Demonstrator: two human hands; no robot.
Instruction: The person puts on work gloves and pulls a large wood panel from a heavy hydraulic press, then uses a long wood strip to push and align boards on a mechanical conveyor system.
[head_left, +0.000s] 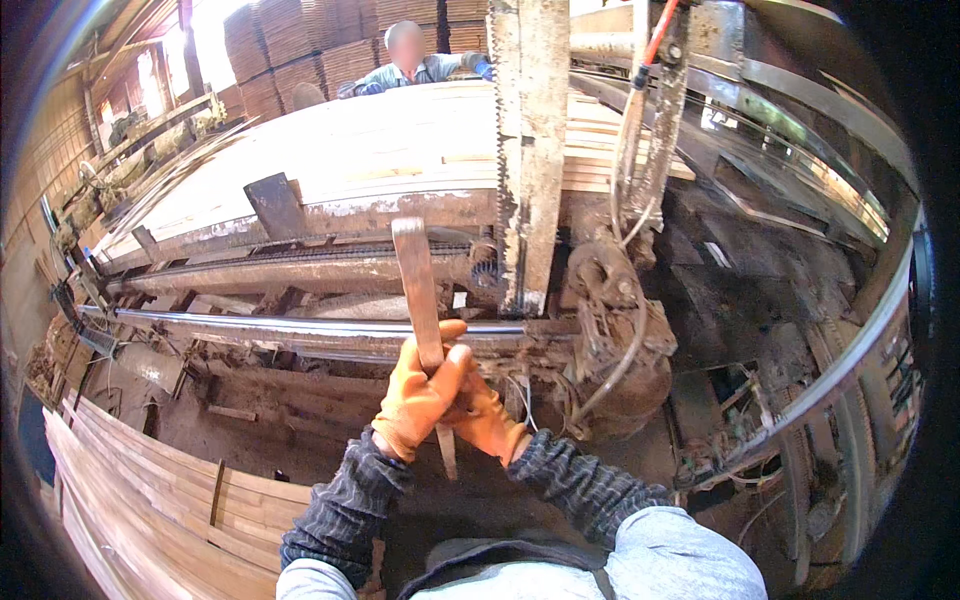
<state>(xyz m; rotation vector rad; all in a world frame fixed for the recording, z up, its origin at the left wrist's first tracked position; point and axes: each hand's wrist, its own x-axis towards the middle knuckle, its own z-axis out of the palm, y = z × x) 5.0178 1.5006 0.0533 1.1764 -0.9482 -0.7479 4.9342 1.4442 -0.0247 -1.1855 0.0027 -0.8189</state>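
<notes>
My left hand (412, 405) wears an orange work glove and is closed around a flat wooden stick (416, 277). The stick stands up and away from me, and its lower end shows beneath my hands. Close against the left, my right hand (487, 416), gloved alike, also grips the stick, with some of its fingers hidden. Beyond the stick lies a wide stack of sawn boards (360, 146) behind a rusty machine beam (405, 210). A polished metal rod (285, 324) runs across below that beam.
A toothed upright post (532, 157) stands ahead, beside a dirty motor-like unit (611, 360) with hoses. More planks (172, 510) lie at lower left. A curved metal rail (832, 375) bounds the right. Across the stack is a co-worker (424, 71), with stacked boards (315, 45) behind.
</notes>
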